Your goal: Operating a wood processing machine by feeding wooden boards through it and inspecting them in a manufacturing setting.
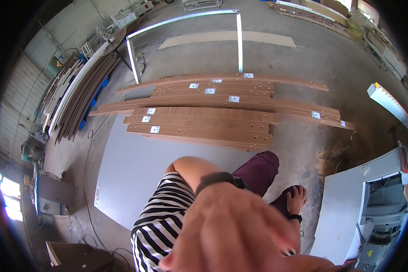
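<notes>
My left hand is raised very close to the camera, its back large and blurred. A dark watch band circles its wrist, and a black-and-white striped sleeve covers the upper arm. The fingertips run past the lower edge, so whatever they touch is hidden. My right hand rests on my dark-trousered knee with its fingers spread, holding nothing; a black band is on that wrist. Beyond my knees lie several brown wood-grain boards with drilled holes and small white labels, away from both hands.
A grey sheet lies under the near boards. Behind them stands a metal frame. Long planks are stacked on the left. A grey machine stands close on the right, and a cable crosses the floor.
</notes>
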Available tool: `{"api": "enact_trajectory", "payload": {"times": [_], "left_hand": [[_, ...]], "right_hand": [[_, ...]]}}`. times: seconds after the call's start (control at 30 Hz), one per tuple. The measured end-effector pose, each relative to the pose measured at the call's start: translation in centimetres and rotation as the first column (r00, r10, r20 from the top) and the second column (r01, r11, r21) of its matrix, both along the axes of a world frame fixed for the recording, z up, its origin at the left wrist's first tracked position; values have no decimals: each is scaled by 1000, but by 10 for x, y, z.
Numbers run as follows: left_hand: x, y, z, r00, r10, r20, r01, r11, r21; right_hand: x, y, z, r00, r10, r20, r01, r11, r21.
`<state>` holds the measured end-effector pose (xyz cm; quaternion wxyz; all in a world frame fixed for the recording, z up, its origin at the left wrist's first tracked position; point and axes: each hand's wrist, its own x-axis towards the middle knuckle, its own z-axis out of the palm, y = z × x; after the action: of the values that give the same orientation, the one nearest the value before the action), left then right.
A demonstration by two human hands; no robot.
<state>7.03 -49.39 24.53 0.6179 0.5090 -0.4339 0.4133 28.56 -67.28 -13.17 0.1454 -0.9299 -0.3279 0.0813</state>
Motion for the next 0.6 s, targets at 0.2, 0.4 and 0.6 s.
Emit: {"api": "enact_trajectory", "payload": {"times": [0.2, 0.4, 0.6], "left_hand": [[13, -83, 33, 907, -52, 418, 308, 758, -575], [-23, -22, 25, 934, 54, 354, -147, 959, 244], [-42, -41, 15, 911, 334, 242, -340, 940, -17]], "right_hand": [[12, -12, 1, 1000, -25, 1, 25, 1000, -8], [7, -18, -14, 998, -40, 41, 39, 999, 28], [-1, -13, -8, 999, -42, 13, 41, 998, 44]]}}
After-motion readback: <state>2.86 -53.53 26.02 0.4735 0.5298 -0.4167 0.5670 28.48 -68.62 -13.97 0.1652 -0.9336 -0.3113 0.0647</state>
